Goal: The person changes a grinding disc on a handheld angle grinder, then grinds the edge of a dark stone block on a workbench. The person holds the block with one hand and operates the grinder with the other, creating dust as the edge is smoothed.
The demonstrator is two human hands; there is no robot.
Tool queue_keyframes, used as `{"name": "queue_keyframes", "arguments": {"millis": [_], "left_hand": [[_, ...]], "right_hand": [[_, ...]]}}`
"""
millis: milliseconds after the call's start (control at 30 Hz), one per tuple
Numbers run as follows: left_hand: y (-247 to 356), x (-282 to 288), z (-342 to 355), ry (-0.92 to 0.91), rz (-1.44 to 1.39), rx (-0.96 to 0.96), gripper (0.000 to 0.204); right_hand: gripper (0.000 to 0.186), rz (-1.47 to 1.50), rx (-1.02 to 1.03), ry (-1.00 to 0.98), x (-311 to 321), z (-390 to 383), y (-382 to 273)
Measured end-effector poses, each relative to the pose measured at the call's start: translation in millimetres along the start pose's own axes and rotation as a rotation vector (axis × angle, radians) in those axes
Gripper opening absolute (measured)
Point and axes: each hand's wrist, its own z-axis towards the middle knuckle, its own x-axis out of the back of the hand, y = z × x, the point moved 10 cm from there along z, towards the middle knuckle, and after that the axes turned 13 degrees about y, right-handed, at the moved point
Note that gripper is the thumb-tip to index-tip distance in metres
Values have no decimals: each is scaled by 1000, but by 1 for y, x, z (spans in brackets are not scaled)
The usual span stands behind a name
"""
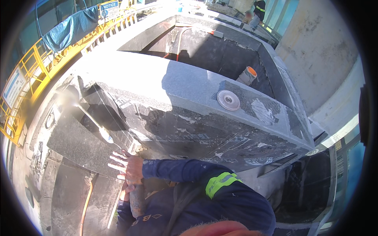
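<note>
My right hand (132, 168) reaches in from the right in a dark blue sleeve, its fingers spread and whitened with residue. Just below it, my left hand (125, 192) is partly hidden and seems closed against the side of a stained grey cylinder (136, 200). Beyond my right fingertips, a slim tool (103, 133) with a white and yellow body and a pale shaft slants up to the left. Its far end is blurred, and I cannot tell whether it joins the cylinder. Beneath it lies a dark stone slab (78, 139).
A stone-topped planter-like box (189, 74) stands ahead, with a round ribbed disc (228, 100) on its ledge. Inside it rises an orange-mouthed pipe (248, 75). Yellow railing (39, 59) runs along the left. Another person (258, 11) is at the far right. An orange hose (87, 204) hangs below.
</note>
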Motion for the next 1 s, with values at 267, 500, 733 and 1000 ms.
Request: {"name": "queue_keyframes", "arguments": {"millis": [267, 500, 733, 1000], "left_hand": [[1, -5, 0, -23, -6, 10, 69], [-3, 3, 7, -38, -30, -22, 70], [0, 11, 7, -31, -53, -6, 70], [-4, 32, 13, -20, -132, -18, 72]], "right_hand": [[64, -44, -23, -26, -6, -4, 7], [64, -72, -17, -36, -11, -7, 18], [70, -203, -289, -210, -20, -23, 39], [75, -143, -326, -288, -26, -16, 32]]}}
